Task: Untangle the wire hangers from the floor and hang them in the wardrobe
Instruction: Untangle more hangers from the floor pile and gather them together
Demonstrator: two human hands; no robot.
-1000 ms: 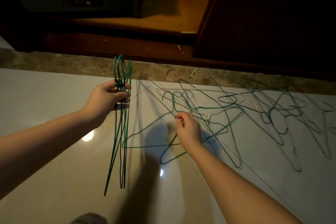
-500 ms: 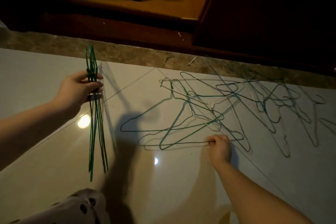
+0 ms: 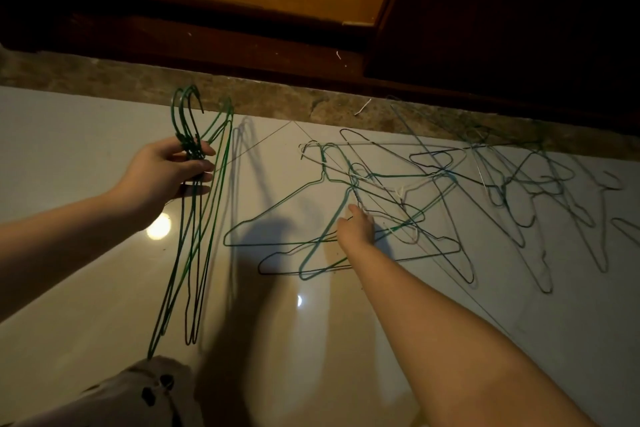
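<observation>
My left hand (image 3: 162, 173) grips a bundle of several green wire hangers (image 3: 194, 218) by their necks; the hooks point up and the bodies hang down over the white floor tiles (image 3: 86, 288). To the right, a tangle of teal, dark and white wire hangers (image 3: 433, 191) lies flat on the floor. My right hand (image 3: 356, 230) reaches into the tangle's left part, its fingers curled on the wire of a teal hanger (image 3: 322, 243) just below its neck. The open wardrobe (image 3: 311, 0) stands beyond, with its wooden bottom lit orange.
A brown stone strip (image 3: 277, 97) runs between the tiles and the wardrobe's dark base (image 3: 242, 42). A dark wardrobe door panel (image 3: 502, 10) fills the upper right. Patterned cloth on my knee (image 3: 138, 395) shows at the bottom left. More hangers spread toward the right edge.
My right hand let go of a hanger's bottom bar and moved up and left to the teal hanger's neck. My left hand swung the green bundle back toward the middle.
</observation>
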